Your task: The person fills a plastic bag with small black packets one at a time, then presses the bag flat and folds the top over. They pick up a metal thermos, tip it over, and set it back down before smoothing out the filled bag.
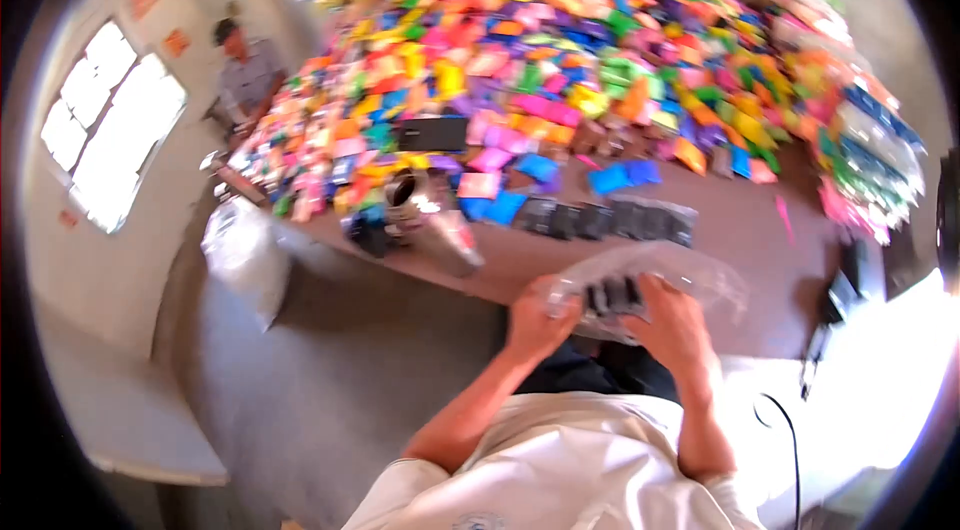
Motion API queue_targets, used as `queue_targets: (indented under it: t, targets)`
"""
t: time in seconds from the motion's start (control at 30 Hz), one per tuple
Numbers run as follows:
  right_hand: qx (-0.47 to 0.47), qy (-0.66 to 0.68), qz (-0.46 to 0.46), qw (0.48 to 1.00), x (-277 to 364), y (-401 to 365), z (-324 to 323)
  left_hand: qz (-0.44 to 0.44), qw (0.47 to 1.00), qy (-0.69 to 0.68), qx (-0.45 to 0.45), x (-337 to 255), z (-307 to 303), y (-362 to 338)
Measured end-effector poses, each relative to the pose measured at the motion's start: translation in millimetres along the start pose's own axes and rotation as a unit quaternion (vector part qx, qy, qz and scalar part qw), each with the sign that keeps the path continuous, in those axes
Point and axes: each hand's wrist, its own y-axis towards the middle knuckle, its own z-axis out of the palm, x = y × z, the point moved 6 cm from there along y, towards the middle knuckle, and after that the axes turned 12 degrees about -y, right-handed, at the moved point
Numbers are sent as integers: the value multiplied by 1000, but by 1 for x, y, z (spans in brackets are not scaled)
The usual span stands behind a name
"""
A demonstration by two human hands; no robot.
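Note:
A clear plastic bag [700, 275] lies at the table's near edge, with several small black packets [612, 297] showing between my hands. My left hand [543, 315] grips the bag's left side with its fingers curled. On the other side, my right hand [670, 318] has closed on the bag, its thumb close to the black packets. Just beyond the bag, a row of black packets [610, 220] rests on the brown table [745, 230]. Left of that row lies a shiny metal cylinder [435, 225], tilted and blurred.
A large heap of colourful small packets [540, 60] covers the table's far part. A dark phone-like rectangle [432, 134] lies on it. Filled clear bags [875, 155] stand at the right. A white sack [245, 255] is at the left, near another person [248, 75].

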Motion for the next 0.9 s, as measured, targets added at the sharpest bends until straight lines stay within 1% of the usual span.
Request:
queue_targets:
  t: [0.07, 0.13, 0.17, 0.2, 0.23, 0.27, 0.3, 0.33, 0.37, 0.4, 0.43, 0.47, 0.53, 0.57, 0.6, 0.67, 0.8, 0.83, 0.9]
  targets:
    - [-57, -36, -37, 997, -9, -1, 8, -29, 998, -49, 24, -2, 2, 3]
    - [-47, -25, -25, 998, -12, 0, 8, -1, 992, -125, 19, -9, 8, 9]
    - [-36, -13, -10, 999, -12, 2, 6, -5, 991, -132, 23, -7, 21, 6]
    - [-65, -38, -12, 997, -13, 2, 2, 5, 994, -106, 32, -3, 24, 7]
    - [-95, -51, -32, 994, -12, 1, 1, 15, 998, -64, 26, 0, 14, 7]
    - [-1, -8, 13, 1000, -23, 4, 14, -5, 999, -28, 32, 7, 15, 4]
    - [-31, 5, -6, 999, -14, 7, 8, -1, 1000, 7, 1, 6, 11, 3]
    - [-33, 34, -1, 999, -8, 9, 5, 39, 999, 5, -33, -3, 7, 6]
    - [-18, 17, -19, 1000, -12, 7, 11, -7, 999, -17, -32, 1, 5, 5]
    - [-17, -10, -19, 1000, -12, 11, 16, 22, 1000, -5, -22, -2, -1, 5]
    - [-19, -8, -31, 999, -4, 15, 16, -30, 998, -54, -14, -6, -2, 4]
    - [-17, -21, -21, 999, -7, 14, 13, -27, 998, -57, -15, -6, 1, 6]
    - [-19, -40, 7, 999, -12, 7, 7, 37, 999, -25, -14, -8, 1, 5]
    - [-21, -41, 9, 999, -11, 6, 5, 9, 1000, -19, 12, 1, 4, 4]
    - [-20, -41, 8, 999, -9, 7, 5, 8, 1000, -20, 15, -2, 5, 1]
    - [-18, -28, 7, 999, -5, 10, 3, 19, 1000, -16, -14, -9, -1, 3]
    - [-28, -14, -1, 1000, -8, 15, 8, 49, 999, 20, -12, -7, 0, 3]
    - [-32, -15, -10, 999, -8, 14, 10, 45, 999, 17, -9, -7, 1, 1]
    - [-34, -18, 3, 999, -8, 17, 12, -14, 999, -44, 10, -1, 2, 3]
